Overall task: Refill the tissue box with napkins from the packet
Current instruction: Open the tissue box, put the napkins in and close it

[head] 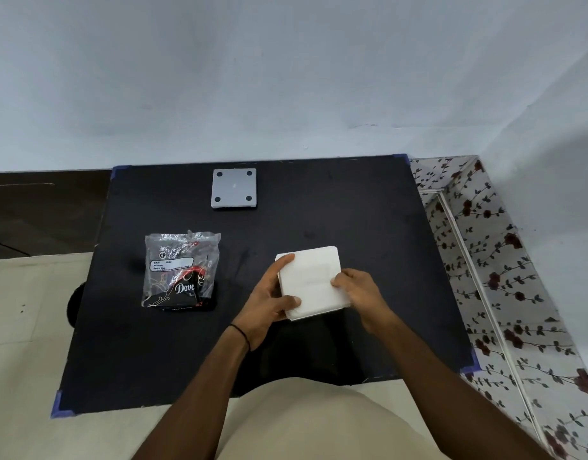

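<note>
Two hands hold a white stack of napkins over the black table. The left hand grips the stack's left side, thumb on top. The right hand grips its right side. Left of the napkins lies a clear packet, flat and crinkled. Far behind the napkins sits a grey square lid with four dark dots.

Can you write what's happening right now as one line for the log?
hands: left and right grip napkins | packet: left, apart | box: far, untouched
</note>
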